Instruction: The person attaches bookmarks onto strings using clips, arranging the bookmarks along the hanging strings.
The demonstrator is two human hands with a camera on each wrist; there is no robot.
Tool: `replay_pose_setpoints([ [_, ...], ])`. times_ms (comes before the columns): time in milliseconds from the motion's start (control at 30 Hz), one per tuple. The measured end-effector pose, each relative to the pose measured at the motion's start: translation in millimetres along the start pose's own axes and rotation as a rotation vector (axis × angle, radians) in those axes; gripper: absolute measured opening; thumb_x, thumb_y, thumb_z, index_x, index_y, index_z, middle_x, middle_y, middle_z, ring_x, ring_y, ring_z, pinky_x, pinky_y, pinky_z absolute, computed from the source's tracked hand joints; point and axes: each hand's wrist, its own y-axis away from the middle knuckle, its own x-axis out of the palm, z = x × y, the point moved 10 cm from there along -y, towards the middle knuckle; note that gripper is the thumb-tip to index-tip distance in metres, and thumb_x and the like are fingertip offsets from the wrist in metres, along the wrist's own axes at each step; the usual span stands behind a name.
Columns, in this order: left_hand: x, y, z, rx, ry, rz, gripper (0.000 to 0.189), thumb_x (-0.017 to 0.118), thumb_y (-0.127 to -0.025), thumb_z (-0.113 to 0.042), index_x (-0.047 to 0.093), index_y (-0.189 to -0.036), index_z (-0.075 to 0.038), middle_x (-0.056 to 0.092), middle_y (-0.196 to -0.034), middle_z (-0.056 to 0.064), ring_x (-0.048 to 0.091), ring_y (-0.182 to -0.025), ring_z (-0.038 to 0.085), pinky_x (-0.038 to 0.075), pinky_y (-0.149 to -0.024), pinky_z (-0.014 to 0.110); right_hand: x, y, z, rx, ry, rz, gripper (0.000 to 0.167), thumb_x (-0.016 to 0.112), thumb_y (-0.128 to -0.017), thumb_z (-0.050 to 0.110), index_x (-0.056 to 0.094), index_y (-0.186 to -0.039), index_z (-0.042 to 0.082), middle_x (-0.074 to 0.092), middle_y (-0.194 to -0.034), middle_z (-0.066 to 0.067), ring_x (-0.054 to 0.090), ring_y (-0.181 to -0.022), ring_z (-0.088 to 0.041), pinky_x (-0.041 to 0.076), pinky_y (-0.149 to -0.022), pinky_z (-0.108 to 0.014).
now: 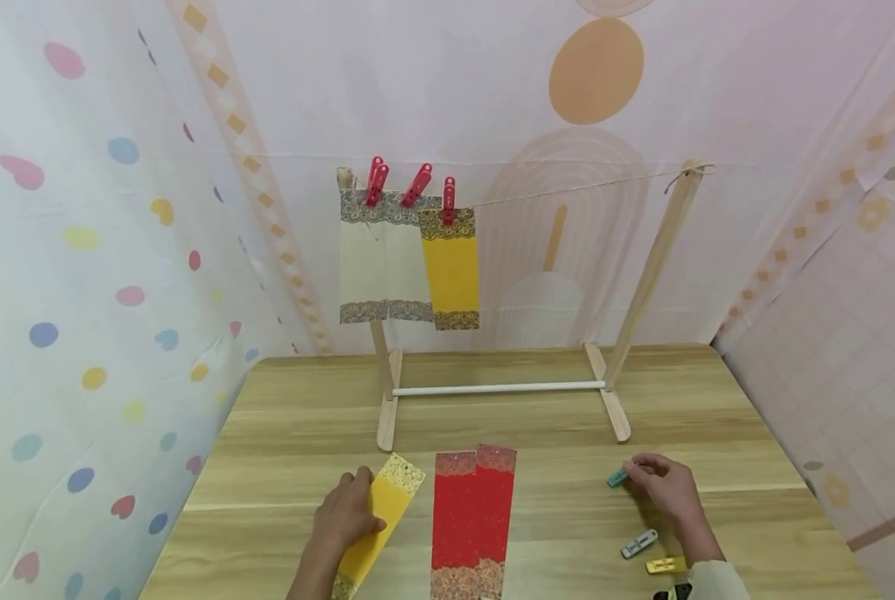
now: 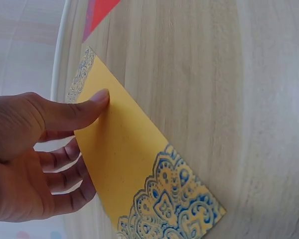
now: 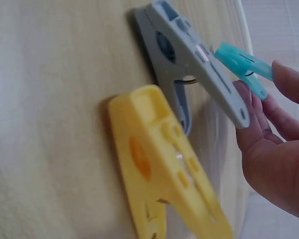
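Note:
My left hand (image 1: 345,515) holds a yellow paper strip (image 2: 122,139) with lace-patterned ends, thumb on its face and fingers behind. The strip is tilted beside two overlapping red paper strips (image 1: 455,517) on the table. At the right, my right hand (image 1: 668,487) pinches a teal clothespin (image 3: 244,62) between thumb and fingers. Close to that hand lie a grey-blue clothespin (image 3: 189,59) and a yellow clothespin (image 3: 157,154). A partly hidden black object (image 1: 672,592) sits by the right sleeve.
Behind the hands stands a wooden rack (image 1: 653,267) with a string (image 1: 567,189) and a white lower bar (image 1: 500,388). Red clothespins (image 1: 417,185) hold cream paper (image 1: 380,262) and a yellow strip (image 1: 453,275) at the string's left. Patterned curtains (image 1: 117,250) surround the table.

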Motion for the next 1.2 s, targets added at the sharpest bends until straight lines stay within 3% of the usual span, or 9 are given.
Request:
replay_pose_setpoints([
  [267, -10.1, -1.6, -3.2, 0.09, -0.01, -0.037, 0.022, 0.069, -0.087, 0.0, 0.057, -0.104, -0.008, 0.065, -0.085, 0.007, 0.051, -0.062, 0.02, 0.045, -0.051, 0.039, -11.3, 3.3, 17.9, -0.07, -0.063, -0.064, 0.039, 0.067, -0.097, 0.005, 0.058, -0.126, -0.02, 0.068, -0.095, -0.005, 0.063, -0.078, 0.002, 0.056, -0.075, -0.02],
  [533, -25.5, -6.7, -7.7, 0.105, 0.174, 0.012, 0.017, 0.057, -0.095, 0.005, 0.057, -0.107, -0.007, 0.066, -0.084, 0.005, 0.048, -0.059, 0.018, 0.038, -0.052, 0.033, -21.0, 4.3, 44.9, -0.145, -0.034, -0.123, 0.037, 0.068, -0.098, 0.01, 0.063, -0.125, -0.015, 0.071, -0.106, -0.012, 0.064, -0.08, 0.005, 0.057, -0.078, -0.024],
  [733, -43.6, -11.9, -16.9, 0.121, 0.274, -0.041, 0.018, 0.055, -0.098, 0.003, 0.059, -0.112, -0.007, 0.068, -0.094, 0.01, 0.057, -0.07, 0.02, 0.044, -0.057, 0.036, -20.5, 4.6, 66.0, -0.202, -0.06, -0.13, 0.034, 0.066, -0.099, 0.009, 0.064, -0.123, -0.015, 0.07, -0.109, -0.017, 0.067, -0.083, 0.003, 0.057, -0.08, -0.025],
  [967, -63.6, -23.2, -39.6, 0.178, 0.414, -0.094, 0.016, 0.056, -0.101, 0.0, 0.057, -0.116, -0.005, 0.064, -0.099, 0.012, 0.061, -0.085, 0.025, 0.05, -0.067, 0.038, -23.2, 8.6, 103.5, -0.348, -0.045, -0.185, 0.027, 0.066, -0.099, 0.007, 0.068, -0.115, -0.015, 0.073, -0.102, -0.021, 0.067, -0.077, 0.005, 0.055, -0.073, -0.016],
  [1200, -84.6, -35.7, -80.8, 0.241, 0.591, -0.124, 0.019, 0.055, -0.104, -0.007, 0.056, -0.123, -0.004, 0.064, -0.112, 0.015, 0.06, -0.102, 0.027, 0.049, -0.083, 0.041, -26.0, 13.0, 156.9, -0.471, -0.059, -0.21, 0.024, 0.069, -0.097, 0.006, 0.071, -0.111, -0.013, 0.072, -0.101, -0.025, 0.068, -0.076, 0.003, 0.055, -0.073, -0.016],
])
